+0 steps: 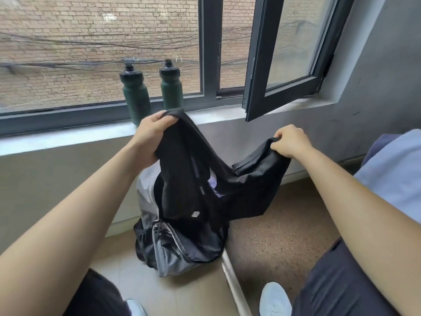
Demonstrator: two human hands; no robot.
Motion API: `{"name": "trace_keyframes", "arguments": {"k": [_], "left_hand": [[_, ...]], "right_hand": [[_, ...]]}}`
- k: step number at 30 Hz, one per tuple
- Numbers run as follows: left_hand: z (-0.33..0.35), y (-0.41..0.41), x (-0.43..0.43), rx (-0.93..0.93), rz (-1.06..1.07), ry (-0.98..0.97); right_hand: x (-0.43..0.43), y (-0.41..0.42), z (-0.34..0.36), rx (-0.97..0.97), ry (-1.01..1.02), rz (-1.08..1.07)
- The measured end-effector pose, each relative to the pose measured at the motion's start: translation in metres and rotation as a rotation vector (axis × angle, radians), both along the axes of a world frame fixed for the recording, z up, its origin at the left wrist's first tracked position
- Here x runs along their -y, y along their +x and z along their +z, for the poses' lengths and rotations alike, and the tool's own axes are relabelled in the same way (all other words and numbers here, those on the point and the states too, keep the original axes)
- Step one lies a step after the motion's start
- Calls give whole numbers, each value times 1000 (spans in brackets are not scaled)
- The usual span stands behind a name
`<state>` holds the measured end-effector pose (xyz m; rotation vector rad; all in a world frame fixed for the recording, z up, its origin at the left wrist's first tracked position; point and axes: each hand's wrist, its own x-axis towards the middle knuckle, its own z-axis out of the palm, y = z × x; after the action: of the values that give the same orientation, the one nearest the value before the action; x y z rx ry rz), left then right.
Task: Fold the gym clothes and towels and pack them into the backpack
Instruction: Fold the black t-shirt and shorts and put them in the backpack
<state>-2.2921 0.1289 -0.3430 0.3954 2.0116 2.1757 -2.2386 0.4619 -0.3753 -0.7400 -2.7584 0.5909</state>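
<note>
**Item:** black garment, thin sports fabric, with a small pale label near its lower edge.
**Location:** centre of frame, held in the air and sagging between two hands. Its lower folds hang over the open mouth of the backpack and seem to touch it.
**Condition:** unfolded, twisted through the middle.

**Left hand**: upper centre-left. The grip is closed round a bunched edge of the garment.
**Right hand**: right of centre, slightly lower. The grip pinches another edge between thumb and curled fingers.

**Backpack:** black and grey, standing on the floor at lower centre, close to the wall below the windowsill, main zip open. A pale lilac item shows inside, behind the garment; what it is cannot be told.

**Step in hand (judged):** spreading the garment ready for folding.
**To do it well:**
- Draw the hands apart until the held edge runs taut and level.
- Shake out the twist.
- Lift the cloth clear of the backpack so nothing snags on the zip.
- Bring the two held edges together, then lay the piece on the lap or the bed to halve it flat.

Folding in the air alone would probably give a loose bundle that packs badly.

**Surroundings:**
- Two dark green bottles on the windowsill, upper centre.
- Open window sash, upper right.
- The bed, under a pale blue sheet, at the right edge.
- Pale shoe at the bottom.
</note>
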Motion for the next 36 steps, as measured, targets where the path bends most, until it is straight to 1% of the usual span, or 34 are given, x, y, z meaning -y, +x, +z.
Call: {"name": "trace_keyframes", "arguments": {"k": [1, 2, 3, 4, 5, 6, 7, 8, 10, 11, 12, 13, 14, 15, 16, 18, 20, 22, 23, 25, 26, 27, 28, 29, 30, 31, 32, 33, 34, 36], "left_hand": [[6, 4, -5, -5, -8, 46], [12, 7, -11, -16, -15, 78], [19, 10, -17, -37, -30, 98], [26, 14, -23, -70, -58, 107], [32, 18, -30, -103, -93, 114], [37, 21, -36, -137, -135, 116], [42, 24, -42, -166, -173, 110], [45, 27, -46, -193, -194, 87], [45, 28, -51, -239, -197, 9], [43, 25, -51, -243, -192, -7], [39, 21, -49, -226, -194, 19], [32, 15, -45, -171, -197, 88], [25, 10, -40, -97, -206, 172], [16, 4, -35, -29, -221, 213], [8, 1, -30, 28, -264, 192], [-12, 2, -21, 131, -389, 22], [-28, 11, -20, 227, -469, -115], [-38, 17, -27, 161, -465, -183], [-39, 17, -31, 116, -421, -141], [-32, 17, -37, 79, -299, 21], [-24, 17, -37, 76, -247, 99], [-17, 16, -35, 68, -207, 161], [-10, 15, -33, 49, -189, 201], [-4, 15, -30, 13, -196, 207], [1, 15, -29, -27, -222, 190], [5, 17, -30, -70, -253, 148], [7, 19, -32, -123, -284, 84], [9, 21, -35, -193, -306, 4], [10, 22, -40, -276, -326, -77], [13, 24, -47, -401, -354, -190]], "right_hand": [[8, 2, 4, 2, 26, 16], [18, 2, 10, -51, 7, 73], [29, 2, 17, -138, -82, 193], [43, 2, 25, -211, -250, 370], [59, 4, 35, -247, -464, 572], [76, 8, 44, -241, -654, 738], [91, 10, 48, -209, -749, 844], [104, 11, 49, -188, -752, 886], [123, 12, 43, -157, -655, 854], [127, 12, 38, -161, -648, 835], [128, 12, 35, -176, -697, 811], [127, 11, 33, -207, -804, 767], [126, 12, 35, -258, -956, 702], [123, 13, 39, -308, -1123, 629], [120, 14, 43, -344, -1283, 573], [111, 17, 47, -335, -1495, 541], [103, 22, 47, -276, -1559, 552], [95, 26, 43, -248, -1551, 551], [90, 29, 43, -234, -1533, 566], [77, 33, 45, -242, -1489, 594], [68, 33, 46, -276, -1452, 578], [60, 32, 47, -348, -1388, 511], [51, 30, 46, -458, -1284, 392], [42, 27, 43, -578, -1133, 260], [35, 24, 40, -682, -950, 149], [32, 22, 37, -760, -808, 102], [35, 22, 37, -797, -717, 128], [40, 21, 38, -773, -659, 227], [48, 22, 41, -685, -617, 376], [71, 28, 49, -415, -546, 685]]}}
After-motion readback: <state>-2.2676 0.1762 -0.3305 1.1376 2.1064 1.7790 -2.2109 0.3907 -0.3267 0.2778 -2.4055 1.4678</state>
